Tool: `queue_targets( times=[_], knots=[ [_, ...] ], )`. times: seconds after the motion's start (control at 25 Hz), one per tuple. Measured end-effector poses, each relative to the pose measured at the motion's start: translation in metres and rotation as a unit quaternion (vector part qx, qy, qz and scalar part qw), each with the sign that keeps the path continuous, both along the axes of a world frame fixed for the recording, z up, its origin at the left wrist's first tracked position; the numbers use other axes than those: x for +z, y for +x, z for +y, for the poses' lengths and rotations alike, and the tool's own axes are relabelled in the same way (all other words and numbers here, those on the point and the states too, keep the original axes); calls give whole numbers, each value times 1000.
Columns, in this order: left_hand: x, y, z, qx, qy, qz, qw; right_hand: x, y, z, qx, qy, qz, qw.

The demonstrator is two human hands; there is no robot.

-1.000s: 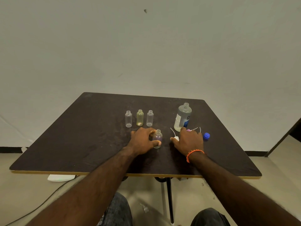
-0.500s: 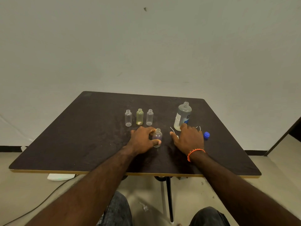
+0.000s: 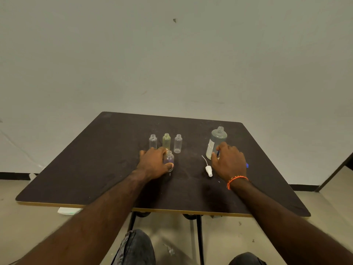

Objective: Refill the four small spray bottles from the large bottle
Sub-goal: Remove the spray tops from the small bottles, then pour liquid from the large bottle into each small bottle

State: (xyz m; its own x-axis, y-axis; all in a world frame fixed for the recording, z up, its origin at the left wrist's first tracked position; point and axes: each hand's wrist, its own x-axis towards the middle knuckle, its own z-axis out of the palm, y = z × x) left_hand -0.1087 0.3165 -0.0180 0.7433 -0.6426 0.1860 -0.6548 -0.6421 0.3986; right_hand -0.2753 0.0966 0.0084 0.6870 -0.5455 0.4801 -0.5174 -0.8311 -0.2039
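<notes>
My left hand (image 3: 154,163) grips a small uncapped purple-tinted bottle (image 3: 168,160) standing on the dark table (image 3: 95,159). Behind it stand three small open bottles in a row: a clear one (image 3: 153,141), a yellowish one (image 3: 166,140) and another clear one (image 3: 178,143). My right hand (image 3: 230,162) reaches the base of the large open bottle (image 3: 217,139), fingers touching its lower side. A white spray head with its tube (image 3: 208,169) lies on the table left of my right hand.
A blue cap (image 3: 247,165) peeks out from behind my right hand. The table's front edge (image 3: 172,209) is near my knees. A white device (image 3: 66,210) lies on the floor under the left side. A plain wall stands behind.
My right hand has moved away from the spray head, forward and right, onto the base of the large bottle. The left hand has kept its hold on the purple bottle.
</notes>
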Motion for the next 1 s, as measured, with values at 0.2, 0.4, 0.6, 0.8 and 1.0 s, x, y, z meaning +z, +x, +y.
queue_targets(
  times=[0.2, 0.4, 0.6, 0.8, 1.0],
  knots=[
    [8, 16, 34, 47, 31, -7, 998, -3, 29, 62, 166, 34, 6, 985],
    [1, 15, 51, 62, -42, 43, 996, -29, 72, 124, 264, 171, 66, 947],
    [-10, 16, 50, 48, -68, 58, 995, -37, 78, 120, 237, 225, 23, 945],
    [-11, 18, 50, 30, -78, 23, 996, -32, 55, 94, 247, 181, 15, 952],
    [27, 9, 26, -21, -128, -150, 980, 3, 31, 38, 147, 116, -123, 975]
  ],
)
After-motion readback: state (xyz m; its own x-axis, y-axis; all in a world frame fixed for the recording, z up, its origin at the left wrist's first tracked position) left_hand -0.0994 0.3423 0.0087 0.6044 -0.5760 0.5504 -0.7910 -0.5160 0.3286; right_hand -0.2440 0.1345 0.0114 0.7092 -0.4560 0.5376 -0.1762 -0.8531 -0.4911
